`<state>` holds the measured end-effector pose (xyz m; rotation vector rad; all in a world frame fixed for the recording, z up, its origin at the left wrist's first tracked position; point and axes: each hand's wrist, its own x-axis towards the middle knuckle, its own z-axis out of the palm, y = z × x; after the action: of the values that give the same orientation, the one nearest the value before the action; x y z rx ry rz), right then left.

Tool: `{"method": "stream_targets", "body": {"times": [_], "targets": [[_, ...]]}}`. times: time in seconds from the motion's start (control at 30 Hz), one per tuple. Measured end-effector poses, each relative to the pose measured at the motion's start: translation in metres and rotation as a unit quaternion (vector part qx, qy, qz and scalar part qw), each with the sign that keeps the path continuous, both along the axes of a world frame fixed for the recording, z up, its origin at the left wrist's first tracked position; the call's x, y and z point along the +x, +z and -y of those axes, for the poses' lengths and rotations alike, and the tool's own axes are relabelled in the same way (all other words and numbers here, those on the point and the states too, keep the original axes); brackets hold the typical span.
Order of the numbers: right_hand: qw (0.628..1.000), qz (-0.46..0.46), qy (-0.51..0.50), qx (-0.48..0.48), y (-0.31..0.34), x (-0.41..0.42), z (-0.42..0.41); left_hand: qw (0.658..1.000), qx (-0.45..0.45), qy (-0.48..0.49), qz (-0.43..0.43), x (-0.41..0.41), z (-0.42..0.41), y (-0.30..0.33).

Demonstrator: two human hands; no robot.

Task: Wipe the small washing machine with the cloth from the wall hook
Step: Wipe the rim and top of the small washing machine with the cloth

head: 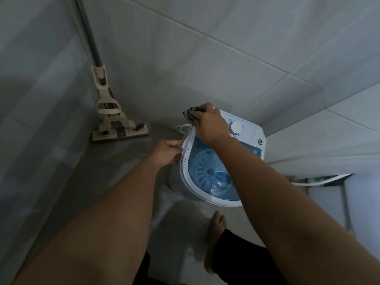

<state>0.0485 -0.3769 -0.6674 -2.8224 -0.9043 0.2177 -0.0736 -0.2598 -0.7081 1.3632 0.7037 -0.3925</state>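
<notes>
1. Your right hand (207, 124) is closed over the cloth (191, 114), pressing it onto the far left corner of the small washing machine (205, 175). A striped end of the cloth pokes out past your fingertips, on the side away from you.
2. Your left hand (169, 152) sits just beside and nearer to you than the right. Its fingers are curled against the machine's white rim (186, 159), pinching or bracing it; you cannot tell from here whether the thumb is hooked under the edge.
3. The cloth looks soft and limp, so it will likely bunch. Keep it wadded under your palm rather than pinched by a corner, so that it spreads pressure as you wipe.
4. The machine looks like light plastic standing on a smooth tiled floor (185, 223), so it may well slide or tip when pushed. Hold it by the rim, as your left hand does now.
5. Dark specks dot the rim between your two hands, so much of the wiping still seems undone.
6. The dial (236, 127), just right of your right hand, could turn if rubbed; go lightly there.
7. The translucent blue lid (213, 177) under your right forearm may flex, so press gently.
</notes>
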Motion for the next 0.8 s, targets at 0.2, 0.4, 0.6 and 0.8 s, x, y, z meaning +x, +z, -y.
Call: {"method": "stream_targets", "body": {"times": [0.2, 0.4, 0.6, 0.8], "targets": [[0.999, 0.029, 0.035, 0.026, -0.002, -0.037, 0.025, 1.000, -0.001, -0.004, -0.003, -0.003, 0.000, 0.000], [0.998, 0.012, 0.054, 0.040, -0.006, -0.071, 0.041, 1.000, -0.003, -0.009, -0.014, -0.005, -0.001, 0.002], [0.997, -0.013, 0.064, 0.037, -0.001, -0.093, 0.049, 1.000, -0.016, -0.018, -0.011, -0.004, -0.002, 0.004], [0.996, -0.021, 0.072, 0.048, -0.004, -0.102, 0.057, 1.000, -0.024, -0.006, -0.004, -0.004, -0.002, 0.005]]}}
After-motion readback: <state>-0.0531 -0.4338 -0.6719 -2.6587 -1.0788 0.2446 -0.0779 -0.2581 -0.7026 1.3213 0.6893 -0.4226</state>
